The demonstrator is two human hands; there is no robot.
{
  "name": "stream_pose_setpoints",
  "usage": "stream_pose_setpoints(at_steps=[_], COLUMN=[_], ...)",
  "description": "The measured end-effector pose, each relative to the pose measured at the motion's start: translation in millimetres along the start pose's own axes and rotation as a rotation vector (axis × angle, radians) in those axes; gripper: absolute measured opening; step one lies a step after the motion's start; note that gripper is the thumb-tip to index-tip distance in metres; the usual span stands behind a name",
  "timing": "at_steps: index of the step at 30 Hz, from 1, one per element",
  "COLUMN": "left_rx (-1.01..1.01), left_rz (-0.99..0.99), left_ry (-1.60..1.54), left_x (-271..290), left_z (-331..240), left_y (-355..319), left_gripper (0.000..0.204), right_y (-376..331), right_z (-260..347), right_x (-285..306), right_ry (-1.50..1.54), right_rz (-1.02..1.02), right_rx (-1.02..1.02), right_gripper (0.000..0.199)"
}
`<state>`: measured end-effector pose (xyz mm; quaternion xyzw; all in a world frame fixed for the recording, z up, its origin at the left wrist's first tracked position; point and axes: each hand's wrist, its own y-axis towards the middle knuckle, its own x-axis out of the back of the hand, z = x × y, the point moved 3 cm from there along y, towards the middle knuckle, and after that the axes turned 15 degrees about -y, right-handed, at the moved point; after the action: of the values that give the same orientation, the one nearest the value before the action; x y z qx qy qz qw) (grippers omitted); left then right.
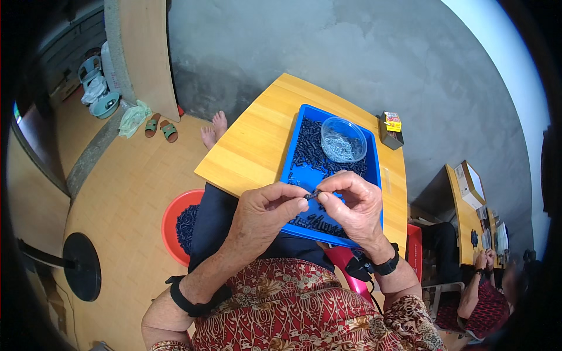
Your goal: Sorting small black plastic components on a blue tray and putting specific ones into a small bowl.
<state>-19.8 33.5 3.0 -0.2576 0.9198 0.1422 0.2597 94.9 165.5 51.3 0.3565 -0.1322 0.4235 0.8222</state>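
Observation:
My left hand point(263, 213) and my right hand point(354, 205) meet over the near part of a blue tray point(289, 153). Thumb and forefinger of each are pinched on one end of a small dark cylindrical piece point(313, 195), mostly covered by the fingertips. Loose dark pieces point(308, 140) of similar look fill the tray's far left and right sides. Amid them sits a round clear tub point(344, 140) of small silvery pins. More dark pieces point(319, 224) lie along the tray's near edge, partly behind my right hand.
The tray rests on a yellow wooden table point(252, 137); a dark box point(391, 136) with a yellow packet stands at its far right corner. Left of my legs is a red basin point(171, 225) of dark pieces. Another person point(480, 304) sits at a desk on the right.

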Motion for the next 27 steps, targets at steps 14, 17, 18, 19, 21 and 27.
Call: stream_pose_setpoints(at_steps=[14,17,18,19,21,27], left_rx=[0.020,0.017,0.019,0.022,0.039,0.044], left_rz=[0.002,0.001,-0.001,-0.003,0.004,0.000], left_ry=[0.018,0.021,0.029,0.037,0.056,0.059], left_x=[0.5,-0.4,0.8,1.7,1.7,0.9], left_z=[1.1,0.7,1.8,2.3,-0.3,1.3], left_y=[0.1,0.2,0.4,0.4,-0.4,-0.2], left_gripper=[0.017,0.018,0.018,0.018,0.017,0.017], right_y=[0.8,0.9,1.3,1.7,2.2,2.3], right_z=[2.8,3.1,3.1,2.4,2.0,1.4], right_x=[1.0,2.8,3.1,3.1,3.2,2.1], right_ry=[-0.116,-0.143,-0.161,-0.161,-0.169,-0.188], right_rz=[0.009,0.021,0.009,0.008,0.001,0.027], right_rx=[0.040,0.060,0.099,0.099,0.106,0.087], right_gripper=[0.010,0.012,0.012,0.012,0.012,0.012])
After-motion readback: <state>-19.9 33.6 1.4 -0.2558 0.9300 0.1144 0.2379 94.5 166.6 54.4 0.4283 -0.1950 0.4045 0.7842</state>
